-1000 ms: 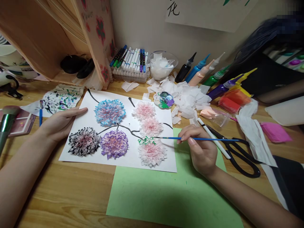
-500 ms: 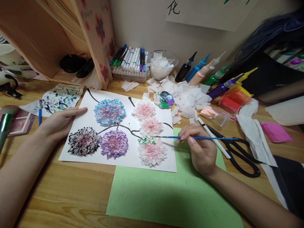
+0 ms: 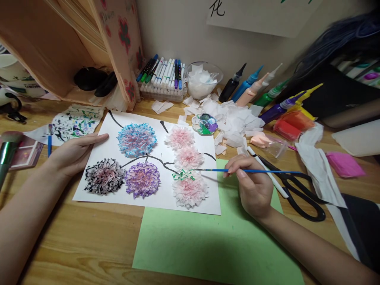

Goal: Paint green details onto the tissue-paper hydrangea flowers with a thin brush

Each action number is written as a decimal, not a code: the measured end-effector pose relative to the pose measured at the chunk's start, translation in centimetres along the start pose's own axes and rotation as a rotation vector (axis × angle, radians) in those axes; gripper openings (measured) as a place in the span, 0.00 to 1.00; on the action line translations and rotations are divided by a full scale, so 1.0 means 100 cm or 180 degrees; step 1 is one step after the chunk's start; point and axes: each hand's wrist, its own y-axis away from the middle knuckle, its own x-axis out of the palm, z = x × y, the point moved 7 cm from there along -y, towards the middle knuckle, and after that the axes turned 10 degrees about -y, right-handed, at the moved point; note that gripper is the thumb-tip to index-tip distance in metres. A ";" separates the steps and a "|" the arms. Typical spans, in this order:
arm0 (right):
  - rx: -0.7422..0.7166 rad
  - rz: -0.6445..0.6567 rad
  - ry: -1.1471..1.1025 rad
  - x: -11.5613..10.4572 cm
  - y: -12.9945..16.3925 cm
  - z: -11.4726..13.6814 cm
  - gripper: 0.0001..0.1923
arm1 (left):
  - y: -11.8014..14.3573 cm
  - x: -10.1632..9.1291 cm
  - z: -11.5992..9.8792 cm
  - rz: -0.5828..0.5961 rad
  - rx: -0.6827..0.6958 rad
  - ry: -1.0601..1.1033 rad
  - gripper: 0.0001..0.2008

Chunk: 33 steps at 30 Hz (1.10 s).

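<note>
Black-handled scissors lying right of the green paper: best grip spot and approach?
Take the black-handled scissors at the two handle loops nearest the person, coming from above and the near right. They lie flat on the wooden table, blades pointing away under the thin blue paintbrush held in the right hand, so the blade end is crowded.

One head-worn view, close above the wooden desk [image 3: 89, 245], angled forward and down toward the wall.
</note>
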 end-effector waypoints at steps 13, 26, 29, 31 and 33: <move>-0.0065 -0.0192 -0.0096 -0.005 0.001 0.001 0.07 | 0.002 0.000 -0.001 -0.0062 -0.0055 0.0030 0.19; -0.0083 0.0130 -0.0113 0.003 0.000 0.003 0.08 | 0.002 0.001 -0.001 0.0067 -0.0021 0.0052 0.18; -0.0009 0.0110 -0.0248 0.002 -0.001 0.000 0.08 | 0.002 0.001 -0.001 0.0080 -0.0027 0.0056 0.18; 0.0061 0.0058 -0.0342 0.000 -0.001 -0.002 0.07 | 0.002 0.000 -0.001 0.0070 -0.0030 0.0063 0.18; 0.0141 -0.0014 -0.0440 -0.001 0.000 -0.003 0.07 | 0.002 -0.001 -0.001 0.0041 -0.0019 0.0069 0.18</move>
